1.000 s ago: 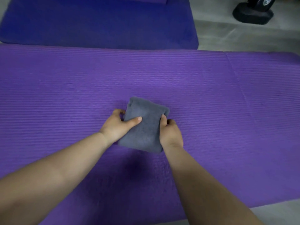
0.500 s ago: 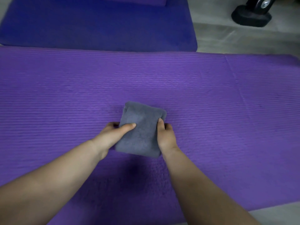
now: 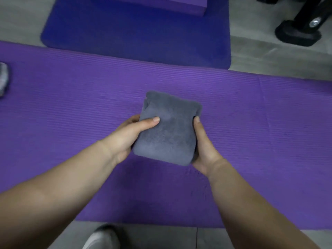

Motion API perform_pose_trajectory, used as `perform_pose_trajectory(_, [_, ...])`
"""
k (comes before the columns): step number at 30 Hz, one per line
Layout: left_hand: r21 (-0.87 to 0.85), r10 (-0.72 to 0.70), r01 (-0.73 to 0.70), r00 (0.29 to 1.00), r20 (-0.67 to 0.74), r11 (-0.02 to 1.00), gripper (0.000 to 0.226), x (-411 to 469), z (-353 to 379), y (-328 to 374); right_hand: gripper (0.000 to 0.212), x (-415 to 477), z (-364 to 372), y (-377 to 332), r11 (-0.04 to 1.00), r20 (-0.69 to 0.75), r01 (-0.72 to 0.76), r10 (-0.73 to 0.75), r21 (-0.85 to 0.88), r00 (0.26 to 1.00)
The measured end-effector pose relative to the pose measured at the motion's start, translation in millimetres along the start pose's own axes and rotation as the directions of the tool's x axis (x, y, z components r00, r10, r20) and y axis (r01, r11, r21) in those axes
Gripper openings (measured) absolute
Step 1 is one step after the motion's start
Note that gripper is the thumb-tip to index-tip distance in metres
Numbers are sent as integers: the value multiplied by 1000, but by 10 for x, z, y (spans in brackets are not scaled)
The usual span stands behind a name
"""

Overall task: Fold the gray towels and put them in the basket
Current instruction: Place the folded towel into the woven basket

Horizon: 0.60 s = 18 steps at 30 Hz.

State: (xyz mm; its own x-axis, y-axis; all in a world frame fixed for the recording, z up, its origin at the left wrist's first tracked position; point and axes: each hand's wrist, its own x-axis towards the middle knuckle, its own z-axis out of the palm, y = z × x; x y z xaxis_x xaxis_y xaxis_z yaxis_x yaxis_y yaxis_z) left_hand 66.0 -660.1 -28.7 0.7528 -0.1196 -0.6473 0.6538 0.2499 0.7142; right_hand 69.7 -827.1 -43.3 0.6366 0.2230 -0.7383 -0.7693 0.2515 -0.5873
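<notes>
A gray towel (image 3: 167, 130), folded into a small thick square, is held between both hands above the purple mat (image 3: 71, 108). My left hand (image 3: 129, 135) grips its left edge, thumb on top and fingers underneath. My right hand (image 3: 204, 146) clasps its right edge, thumb along the side. At the far left edge of the view lies part of another gray cloth (image 3: 3, 79). No basket is in view.
A dark blue mat (image 3: 136, 31) lies beyond the purple one, with a purple block (image 3: 161, 4) on it. A black stand base (image 3: 298, 33) sits on the gray floor at top right. A shoe (image 3: 102, 238) shows at the bottom.
The folded towel has come up off the mat in both hands. The view has pulled back and shifted, so the gray cloth at left and the shoe now show.
</notes>
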Motion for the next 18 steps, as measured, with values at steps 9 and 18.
perform_pose_trajectory(9, [-94,-44,32,991,-127,995,20,-1887,-6,1443,23,-1725,1336,-1061,986,127,-45,66,-159,990])
perform_pose_trajectory(18, [-152,30,-89,934,-356,984,38,-3963,50,2801,20,-3348,2659,-1893,935,317,-44,164,-353,934])
